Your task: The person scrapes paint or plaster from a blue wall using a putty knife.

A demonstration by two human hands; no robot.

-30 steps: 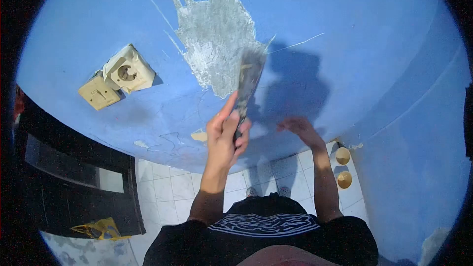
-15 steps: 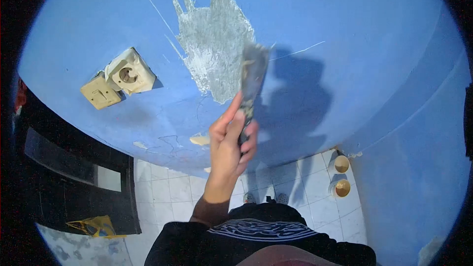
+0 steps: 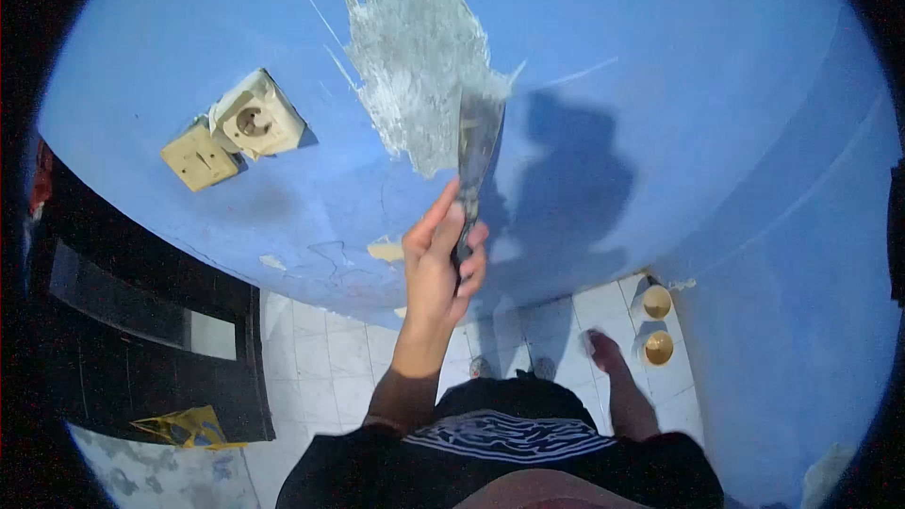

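My left hand (image 3: 441, 259) is wrapped round the dark handle of a putty knife (image 3: 479, 137), its index finger stretched along the tool. The wide metal blade points up the blue wall (image 3: 698, 66), its end at the lower right edge of a rough grey-white scraped patch (image 3: 415, 66). Low at my right side, over the floor, is my right hand (image 3: 603, 351), small and dim; whether it holds anything I cannot tell.
A yellowed socket (image 3: 269, 123) and a switch (image 3: 200, 162) stick out from the wall on the left. Two round tubs (image 3: 658, 349) stand on the white floor tiles (image 3: 311, 372) by the right-hand corner. Below left, a yellow bag (image 3: 193, 426) lies near dark furniture (image 3: 123, 358).
My right hand and forearm have come into view at the lower right. The putty knife stays by the patch's lower edge, while the view has shifted slightly.
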